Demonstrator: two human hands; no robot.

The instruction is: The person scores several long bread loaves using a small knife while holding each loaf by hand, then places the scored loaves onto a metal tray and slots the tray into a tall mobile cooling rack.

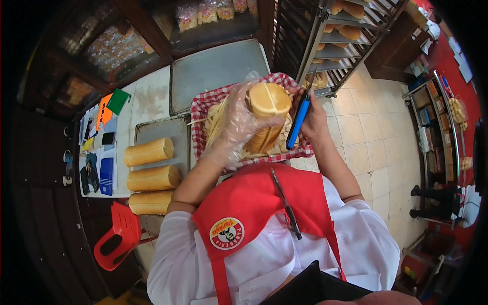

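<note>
On my feed, the gloved left hand [238, 122] clasps an upright loaf [270, 99] at frame centre, while the right hand [316, 121] grips a blue-handled tool [299, 122] beside it. I spot 1 round lettered badge [226, 234], lower centre, and 1 lettered orange card [104, 114], upper left.

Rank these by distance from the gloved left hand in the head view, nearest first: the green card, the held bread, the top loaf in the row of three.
1. Held bread: touching the left hand.
2. Top loaf: left of that hand, on the grey tray.
3. Green card: farther left, on the white table.
</note>
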